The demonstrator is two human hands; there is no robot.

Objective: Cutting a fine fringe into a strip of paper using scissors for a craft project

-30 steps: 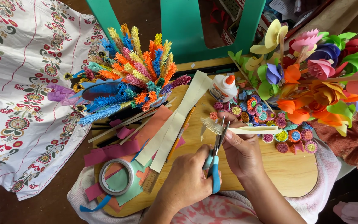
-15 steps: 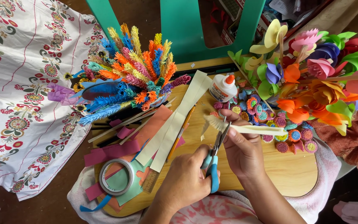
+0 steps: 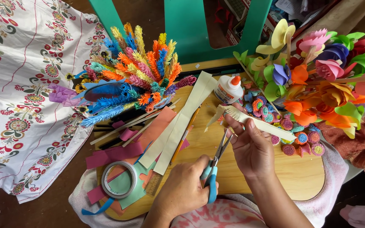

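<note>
My left hand (image 3: 182,190) grips blue-handled scissors (image 3: 214,169), blades open and pointing up toward a cream paper strip (image 3: 254,121). My right hand (image 3: 250,150) pinches that strip above a round wooden board (image 3: 305,177). The strip's left end is cut into a fine fringe and the scissor tips sit just under it.
On the board lie long cream strips (image 3: 182,122), a pencil (image 3: 185,136), a glue bottle (image 3: 229,88), a tape roll (image 3: 119,179), pink paper scraps (image 3: 110,154) and small rolled paper discs (image 3: 296,137). Fringed paper spikes (image 3: 136,71) stand left, paper flowers (image 3: 317,80) right. A floral cloth (image 3: 22,105) covers the left.
The scissors have shifted slightly and their blades have opened under the fringed end. My right hand has tilted the strip a little. Everything else is as before.
</note>
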